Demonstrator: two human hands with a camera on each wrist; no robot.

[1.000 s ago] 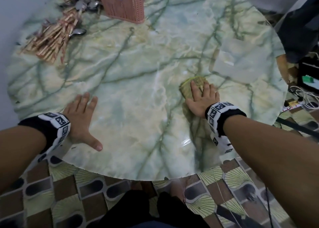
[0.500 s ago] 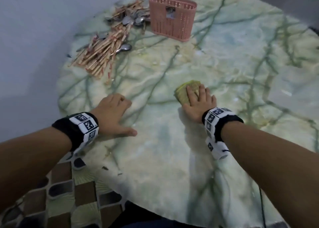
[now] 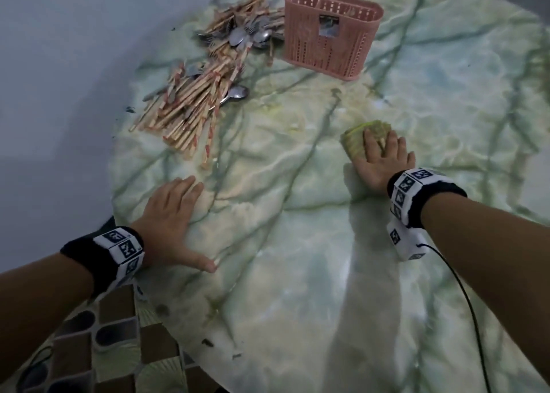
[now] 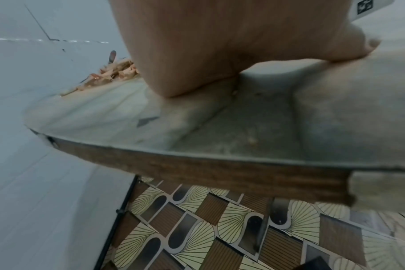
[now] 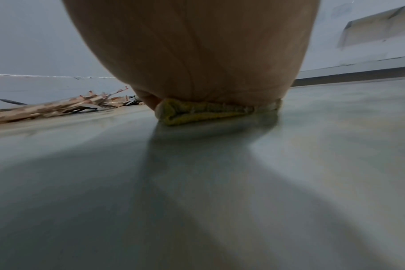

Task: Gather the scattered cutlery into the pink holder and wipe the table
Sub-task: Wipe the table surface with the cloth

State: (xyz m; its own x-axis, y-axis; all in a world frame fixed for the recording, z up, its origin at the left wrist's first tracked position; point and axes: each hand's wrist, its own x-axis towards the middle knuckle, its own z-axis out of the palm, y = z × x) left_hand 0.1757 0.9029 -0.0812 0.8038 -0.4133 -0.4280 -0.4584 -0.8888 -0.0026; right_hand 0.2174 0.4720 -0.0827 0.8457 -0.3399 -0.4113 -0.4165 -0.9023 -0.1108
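A pink slotted holder (image 3: 329, 32) stands upright at the far side of the round green marble table (image 3: 297, 244). Left of it lies a heap of wrapped chopsticks (image 3: 193, 101) mixed with metal spoons (image 3: 244, 37). My right hand (image 3: 382, 157) lies flat, fingers straight, pressing a folded yellow cloth (image 3: 355, 140) onto the table; the right wrist view shows the cloth (image 5: 204, 113) squashed under the palm. My left hand (image 3: 172, 223) rests flat on the table near its left edge, fingers straight, holding nothing. The chopstick heap (image 4: 109, 74) shows beyond the left palm.
A grey wall runs close along the table's left side. Patterned brown and cream floor tiles (image 3: 98, 342) show below the near edge. Small dark crumbs (image 3: 208, 342) lie near the front rim. A black cable (image 3: 464, 297) trails from my right wrist.
The right hand has slid the yellow cloth across the table toward the far side. The left hand stays flat on the table. The head view has turned left, bringing holder and cutlery nearer centre.
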